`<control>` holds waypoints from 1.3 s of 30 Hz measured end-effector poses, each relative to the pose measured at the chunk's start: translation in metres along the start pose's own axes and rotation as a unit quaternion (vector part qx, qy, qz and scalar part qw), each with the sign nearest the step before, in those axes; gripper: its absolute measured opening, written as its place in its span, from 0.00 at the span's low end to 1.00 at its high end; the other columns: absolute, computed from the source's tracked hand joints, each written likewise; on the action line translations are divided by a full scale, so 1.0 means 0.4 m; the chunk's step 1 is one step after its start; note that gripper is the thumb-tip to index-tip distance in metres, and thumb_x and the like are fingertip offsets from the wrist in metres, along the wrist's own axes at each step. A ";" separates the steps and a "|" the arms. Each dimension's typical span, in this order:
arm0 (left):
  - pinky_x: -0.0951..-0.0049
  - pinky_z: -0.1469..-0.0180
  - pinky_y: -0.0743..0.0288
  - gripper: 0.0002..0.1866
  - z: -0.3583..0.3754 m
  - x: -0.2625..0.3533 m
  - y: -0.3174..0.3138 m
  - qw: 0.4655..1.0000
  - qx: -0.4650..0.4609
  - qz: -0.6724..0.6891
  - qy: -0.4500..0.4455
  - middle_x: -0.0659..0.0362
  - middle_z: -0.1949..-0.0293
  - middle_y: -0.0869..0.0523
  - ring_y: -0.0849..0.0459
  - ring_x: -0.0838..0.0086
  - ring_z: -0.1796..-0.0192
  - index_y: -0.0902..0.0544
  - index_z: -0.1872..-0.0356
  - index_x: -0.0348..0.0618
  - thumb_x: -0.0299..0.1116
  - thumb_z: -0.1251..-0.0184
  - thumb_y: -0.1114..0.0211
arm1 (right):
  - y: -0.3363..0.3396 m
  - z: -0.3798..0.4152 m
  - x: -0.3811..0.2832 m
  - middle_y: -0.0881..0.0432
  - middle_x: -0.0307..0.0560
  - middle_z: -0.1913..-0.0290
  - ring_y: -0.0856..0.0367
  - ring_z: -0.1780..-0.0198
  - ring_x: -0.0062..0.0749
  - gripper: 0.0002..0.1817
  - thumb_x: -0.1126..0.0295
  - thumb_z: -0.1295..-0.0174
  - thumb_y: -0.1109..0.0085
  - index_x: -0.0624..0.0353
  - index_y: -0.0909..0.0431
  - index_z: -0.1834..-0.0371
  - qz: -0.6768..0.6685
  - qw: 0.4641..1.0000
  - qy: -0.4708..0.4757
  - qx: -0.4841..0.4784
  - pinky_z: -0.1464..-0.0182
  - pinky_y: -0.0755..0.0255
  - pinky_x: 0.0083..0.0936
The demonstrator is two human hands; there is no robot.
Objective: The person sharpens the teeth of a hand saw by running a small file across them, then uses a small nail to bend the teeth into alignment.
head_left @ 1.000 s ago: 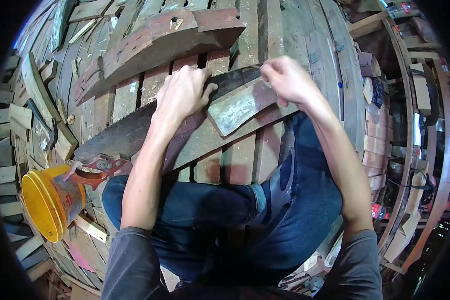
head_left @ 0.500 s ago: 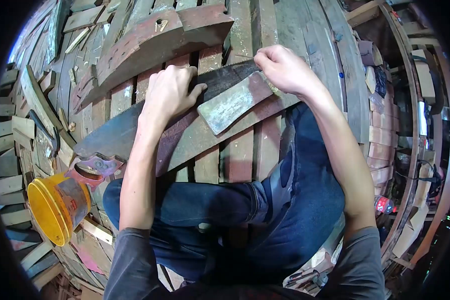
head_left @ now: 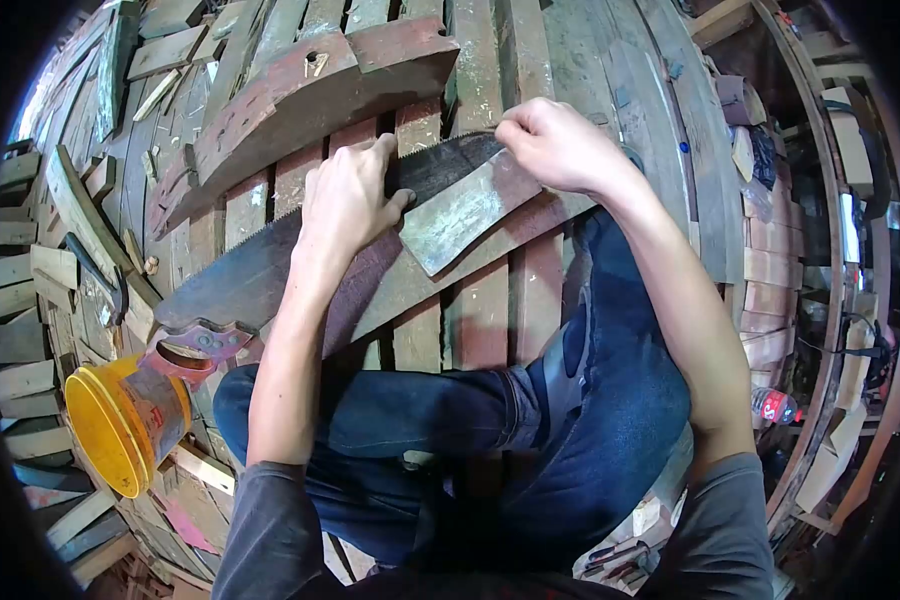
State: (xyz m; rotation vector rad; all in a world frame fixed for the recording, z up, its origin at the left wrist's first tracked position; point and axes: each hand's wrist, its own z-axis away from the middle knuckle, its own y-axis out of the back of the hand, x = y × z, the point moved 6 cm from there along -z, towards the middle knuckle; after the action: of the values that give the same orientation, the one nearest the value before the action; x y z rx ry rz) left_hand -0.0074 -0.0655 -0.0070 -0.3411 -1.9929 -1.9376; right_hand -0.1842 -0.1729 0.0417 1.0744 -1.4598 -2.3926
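Handsaw [head_left: 260, 270] — dark rusty blade, long axis 8-to-2 o'clock, handle at 8 | left hand [head_left: 345, 205] flat on blade | right hand [head_left: 555, 145] fisted at tip — contents unclear.

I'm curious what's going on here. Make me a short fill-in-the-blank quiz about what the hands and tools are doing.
1. The left hand presses flat on the blade of a hand ____.
2. The right hand is closed at the blade's toothed ____.
3. Beside the saw handle lies a bucket coloured ____.
4. The person's legs are clad in blue ____.

Missing words: saw; edge; yellow; jeans
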 end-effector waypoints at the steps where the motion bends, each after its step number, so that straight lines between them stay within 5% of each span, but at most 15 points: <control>1: 0.54 0.53 0.18 0.27 0.001 -0.001 -0.002 1.000 -0.001 0.006 0.002 0.45 0.61 0.10 0.11 0.48 0.56 0.18 0.48 0.38 0.39 0.48 0.19 | -0.009 -0.001 0.002 0.19 0.68 0.72 0.15 0.66 0.55 0.19 0.63 0.32 0.48 0.72 0.21 0.67 0.007 1.000 -0.001 -0.020 0.58 0.25 0.45; 10: 0.53 0.50 0.19 0.32 0.007 0.001 -0.007 1.000 0.005 0.018 0.009 0.43 0.55 0.11 0.12 0.47 0.51 0.20 0.42 0.34 0.37 0.47 0.20 | -0.055 -0.024 0.009 0.17 0.72 0.65 0.15 0.57 0.67 0.16 0.66 0.35 0.49 0.72 0.19 0.66 0.070 0.997 0.017 0.002 0.51 0.23 0.53; 16: 0.53 0.51 0.19 0.33 0.008 -0.003 -0.015 1.000 -0.003 0.015 0.016 0.43 0.55 0.11 0.13 0.47 0.52 0.21 0.41 0.35 0.37 0.46 0.20 | -0.057 -0.027 -0.011 0.15 0.75 0.60 0.13 0.51 0.65 0.20 0.65 0.34 0.46 0.76 0.16 0.65 0.080 0.996 0.014 -0.020 0.43 0.21 0.50; 28: 0.52 0.50 0.20 0.32 0.016 0.006 -0.009 1.000 0.012 0.020 0.006 0.45 0.56 0.12 0.14 0.47 0.52 0.21 0.41 0.37 0.37 0.46 0.20 | -0.072 -0.033 -0.011 0.15 0.75 0.61 0.13 0.53 0.65 0.19 0.65 0.35 0.46 0.74 0.16 0.65 0.070 0.997 0.035 -0.014 0.44 0.20 0.50; 35: 0.52 0.52 0.20 0.32 0.018 0.003 -0.018 0.999 0.032 0.031 -0.010 0.45 0.58 0.12 0.14 0.47 0.53 0.21 0.42 0.38 0.35 0.49 0.19 | -0.123 -0.074 0.009 0.18 0.72 0.68 0.15 0.60 0.67 0.17 0.66 0.36 0.47 0.73 0.20 0.70 0.059 0.998 0.019 0.023 0.53 0.22 0.53; 37: 0.53 0.53 0.20 0.32 0.017 0.006 -0.019 0.997 0.055 0.036 -0.036 0.45 0.59 0.12 0.14 0.47 0.54 0.21 0.42 0.38 0.35 0.49 0.19 | -0.095 -0.050 -0.011 0.18 0.71 0.73 0.13 0.70 0.59 0.17 0.66 0.34 0.48 0.73 0.20 0.71 0.093 0.993 0.072 0.025 0.60 0.20 0.50; 39: 0.53 0.53 0.20 0.32 0.030 0.015 -0.010 0.994 0.086 0.022 -0.062 0.45 0.60 0.12 0.14 0.47 0.55 0.22 0.43 0.38 0.35 0.49 0.19 | -0.053 -0.016 -0.013 0.19 0.61 0.79 0.17 0.82 0.43 0.17 0.68 0.31 0.50 0.72 0.21 0.72 0.022 0.996 -0.027 -0.080 0.74 0.24 0.42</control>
State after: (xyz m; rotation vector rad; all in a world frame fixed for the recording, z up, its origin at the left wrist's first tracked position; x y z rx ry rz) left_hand -0.0153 -0.0540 -0.0085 -0.4656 -2.1939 -1.7405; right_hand -0.1713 -0.1642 0.0251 0.9392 -1.2672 -2.4756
